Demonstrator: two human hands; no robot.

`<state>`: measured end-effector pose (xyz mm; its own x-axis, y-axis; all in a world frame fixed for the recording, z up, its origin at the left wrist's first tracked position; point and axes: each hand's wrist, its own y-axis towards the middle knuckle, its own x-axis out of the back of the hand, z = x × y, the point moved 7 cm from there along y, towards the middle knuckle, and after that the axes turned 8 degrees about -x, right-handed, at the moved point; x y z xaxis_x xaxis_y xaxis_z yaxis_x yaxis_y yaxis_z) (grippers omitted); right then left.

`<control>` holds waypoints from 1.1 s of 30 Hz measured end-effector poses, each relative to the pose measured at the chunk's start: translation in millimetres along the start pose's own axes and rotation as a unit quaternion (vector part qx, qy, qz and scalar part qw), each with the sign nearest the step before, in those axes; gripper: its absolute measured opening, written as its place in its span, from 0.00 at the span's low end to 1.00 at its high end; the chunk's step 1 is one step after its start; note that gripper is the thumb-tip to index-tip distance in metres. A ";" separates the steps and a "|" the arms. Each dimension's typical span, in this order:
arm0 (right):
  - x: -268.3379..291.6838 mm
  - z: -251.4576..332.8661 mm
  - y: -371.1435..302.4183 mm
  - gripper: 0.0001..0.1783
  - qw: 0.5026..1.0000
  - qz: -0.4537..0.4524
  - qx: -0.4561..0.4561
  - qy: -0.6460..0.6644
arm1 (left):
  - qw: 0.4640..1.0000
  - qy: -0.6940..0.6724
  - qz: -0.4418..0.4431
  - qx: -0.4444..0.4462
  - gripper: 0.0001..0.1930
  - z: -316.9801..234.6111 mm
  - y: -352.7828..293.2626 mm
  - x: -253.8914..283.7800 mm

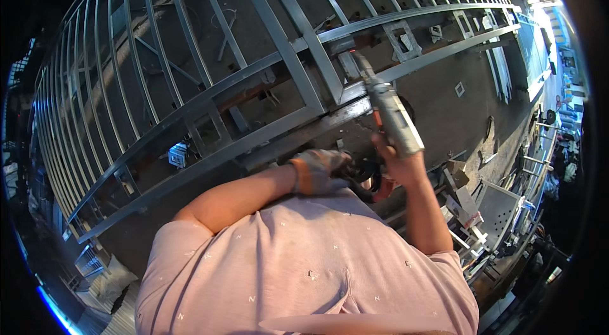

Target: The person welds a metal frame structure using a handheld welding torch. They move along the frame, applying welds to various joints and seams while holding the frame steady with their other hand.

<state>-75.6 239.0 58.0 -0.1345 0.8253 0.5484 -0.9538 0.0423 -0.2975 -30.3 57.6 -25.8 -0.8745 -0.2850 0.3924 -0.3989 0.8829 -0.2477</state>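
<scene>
The right hand (404, 169), bare, is wrapped around the rear of a tool (398, 116), long and pale grey with some orange along its left side. The tool slants up and to the left, across the near edge of the right frame (415, 66), close to its near left corner. Its thin tip ends just inside that corner, with a small red spot beside it; whether the tip touches metal I cannot tell.

The left hand (319, 170), in a grey and orange glove, is in front of the shirt (304, 252), palm side hidden. A dark object (366, 173) lies just beyond its fingers; I cannot tell whether the hand grasps it.

The left frame (302, 75) has its near right corner just beside the right frame's near left corner. A bar (342, 115) runs by both corners, on the person's side. A square plate (413, 42) with an opening sits between the right frame's two rails. On the floor (457, 113), past the right frame's near edge, lie a small diamond-shaped piece (460, 89) and, toward its right corner, some strips (500, 72).
</scene>
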 end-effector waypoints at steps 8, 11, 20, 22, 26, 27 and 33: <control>146.8 91.0 -4.6 0.09 0.985 -0.115 -0.117 -0.063 | 0.905 0.214 -0.352 0.102 0.33 93.0 -165.9 42.5; 157.7 171.2 13.9 0.10 0.980 -0.143 -0.121 -0.067 | 0.887 0.258 -0.377 0.068 0.37 114.1 -212.9 40.5; 11.7 323.4 141.9 0.14 0.892 0.078 -0.188 -0.404 | 0.886 0.261 -0.378 0.061 0.28 180.9 -268.2 21.8; -15.3 318.3 158.6 0.20 0.875 0.065 -0.231 -0.419 | 0.877 0.266 -0.396 0.067 0.15 189.1 -266.1 18.9; -74.7 299.8 192.2 0.27 0.861 0.125 -0.259 -0.420 | 0.882 0.237 -0.405 0.035 0.17 197.0 -273.0 12.9; -82.5 293.2 199.4 0.28 0.849 0.116 -0.278 -0.434 | 0.882 0.229 -0.411 0.030 0.17 199.3 -274.3 11.8; -109.3 274.7 231.2 0.27 0.835 0.107 -0.331 -0.426 | 0.883 0.181 -0.433 0.012 0.16 209.3 -276.5 11.4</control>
<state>-355.2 3.9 144.0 -0.6938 0.1650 0.7010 -0.5641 0.4805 -0.6715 12.2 -267.9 -138.2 -0.0950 -0.7081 0.6997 -0.8845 0.3825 0.2671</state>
